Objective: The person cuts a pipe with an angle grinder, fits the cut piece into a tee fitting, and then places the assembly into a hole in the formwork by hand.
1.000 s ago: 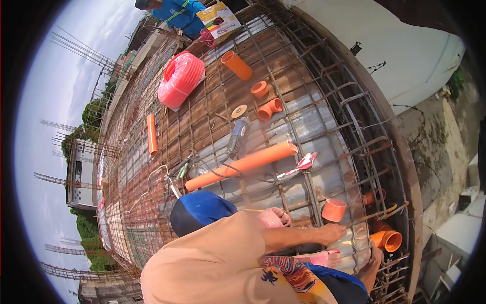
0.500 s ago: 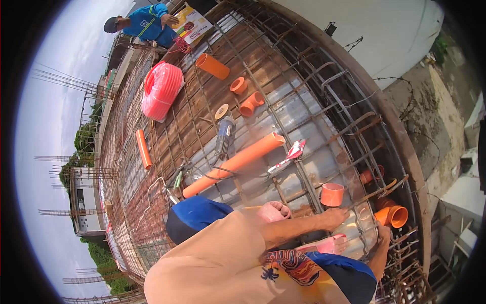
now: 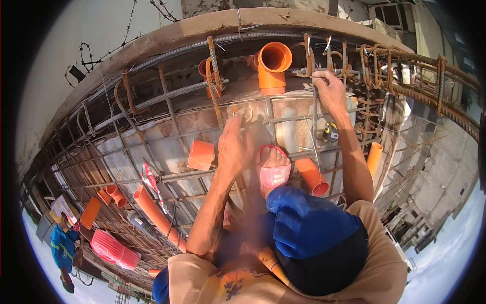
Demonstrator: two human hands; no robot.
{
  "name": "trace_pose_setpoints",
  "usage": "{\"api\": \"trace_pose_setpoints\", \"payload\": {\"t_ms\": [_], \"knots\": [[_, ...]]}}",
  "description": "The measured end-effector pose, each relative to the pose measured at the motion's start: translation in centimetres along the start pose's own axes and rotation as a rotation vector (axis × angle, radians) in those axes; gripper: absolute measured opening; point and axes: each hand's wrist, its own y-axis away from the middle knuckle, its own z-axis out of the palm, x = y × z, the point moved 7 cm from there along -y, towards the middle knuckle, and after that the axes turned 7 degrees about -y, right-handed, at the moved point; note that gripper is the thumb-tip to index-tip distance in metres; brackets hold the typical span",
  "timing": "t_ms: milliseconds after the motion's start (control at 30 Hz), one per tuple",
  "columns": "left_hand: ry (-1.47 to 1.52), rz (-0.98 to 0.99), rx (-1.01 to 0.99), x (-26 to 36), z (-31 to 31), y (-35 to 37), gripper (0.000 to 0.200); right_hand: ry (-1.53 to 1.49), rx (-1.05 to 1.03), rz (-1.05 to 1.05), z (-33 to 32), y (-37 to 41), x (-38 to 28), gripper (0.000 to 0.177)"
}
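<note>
My left hand [image 3: 234, 144] is over the steel mesh, fingers stretched forward and slightly blurred, with nothing visible in it. Just left of it is a short orange pipe piece [image 3: 201, 155]. Farther out, my right hand [image 3: 330, 93] has its fingers bent around a thin steel bar [image 3: 315, 104] of the mesh. Between and beyond my hands, an orange pipe fitting [image 3: 272, 68] stands with its round mouth showing, touched by neither hand. A black and yellow tape measure [image 3: 330, 133] lies below my right hand.
Rusty rebar [image 3: 215, 86] rises along the concrete edge [image 3: 167, 45]. Near my sandalled foot [image 3: 274, 164] lies an orange pipe [image 3: 311, 176]. To the left are a long orange pipe [image 3: 157, 218], a power tool [image 3: 142, 223], a pink coil [image 3: 114, 249] and another person [image 3: 62, 248].
My view has swung round to face the slab's edge. My right hand has moved from beside the orange fitting to a bar on its right. My left hand has lifted off the sheet.
</note>
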Motion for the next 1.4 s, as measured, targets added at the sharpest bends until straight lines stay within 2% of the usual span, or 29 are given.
{"api": "trace_pose_setpoints", "payload": {"t_ms": [100,167,233,267,333,367,433,533,600,700,800,900,1000,1067,1133,1233,1267,1367,1400], "knots": [[-0.029,0.050,0.070,1.2,0.1,-4.1,0.058,-0.267,-0.142,-0.045,0.6,-2.1,3.4,0.022],[-0.121,0.131,0.114,0.5,1.6,-6.4,0.061,-0.298,-0.219,-0.051,0.2,-2.7,5.5,0.022],[-0.141,0.082,-0.048,-0.4,3.5,-8.8,0.071,-0.239,-0.245,-0.085,0.5,-2.7,8.9,0.023],[-0.129,0.041,-0.108,-0.6,4.3,-9.9,0.074,-0.184,-0.258,-0.119,0.5,-2.0,8.5,0.027],[-0.136,-0.022,-0.250,-2.1,6.7,-11.7,0.085,-0.007,-0.416,-0.105,1.2,-2.4,8.2,0.031],[-0.068,-0.166,-0.363,-2.9,7.9,-12.5,0.089,0.080,-0.507,-0.092,1.9,-2.6,8.4,0.033],[0.090,-0.421,-0.548,-2.6,9.1,-15.0,0.096,0.120,-0.702,-0.019,2.3,-3.6,7.7,0.048],[0.414,-0.389,-0.615,-6.7,14.4,-16.4,0.118,0.308,-0.852,-0.003,3.2,-4.7,6.8,0.062],[0.444,-0.365,-0.622,-7.6,15.9,-16.5,0.114,0.469,-0.972,0.026,4.3,-5.1,8.2,0.072],[0.513,-0.379,-0.607,-8.4,16.9,-16.2,0.109,0.380,-0.983,0.015,4.5,-4.9,8.1,0.079],[0.605,-0.409,-0.625,-8.1,16.9,-16.3,0.104,0.395,-0.991,-0.032,4.5,-5.0,8.0,0.077],[0.586,-0.381,-0.655,-8.7,18.0,-16.6,0.104,0.269,-0.947,-0.222,4.5,-3.9,6.4,0.066],[0.592,-0.355,-0.665,-8.1,18.0,-16.5,0.102,0.247,-1.128,-0.055,6.0,-3.3,6.5,0.067],[0.616,-0.374,-0.691,-6.7,17.0,-16.6,0.102,0.269,-1.151,-0.014,7.3,-4.2,9.7,0.068],[0.477,-0.313,-0.606,-7.1,17.0,-16.9,0.092,0.196,-1.210,0.095,8.4,-4.8,10.7,0.071],[0.329,-0.306,-0.609,-7.6,17.4,-17.0,0.093,0.150,-1.249,0.207,10.9,-4.6,11.5,0.072],[0.309,-0.327,-0.614,-7.8,17.4,-16.8,0.095,0.165,-1.200,0.204,11.1,-4.4,10.7,0.072],[0.291,-0.392,-0.604,-8.5,18.1,-16.7,0.100,0.045,-1.322,0.140,14.1,-4.7,12.7,0.068],[0.293,-0.405,-0.601,-8.8,18.4,-16.7,0.102,-0.014,-1.347,0.135,14.2,-4.4,12.2,0.076]]}}
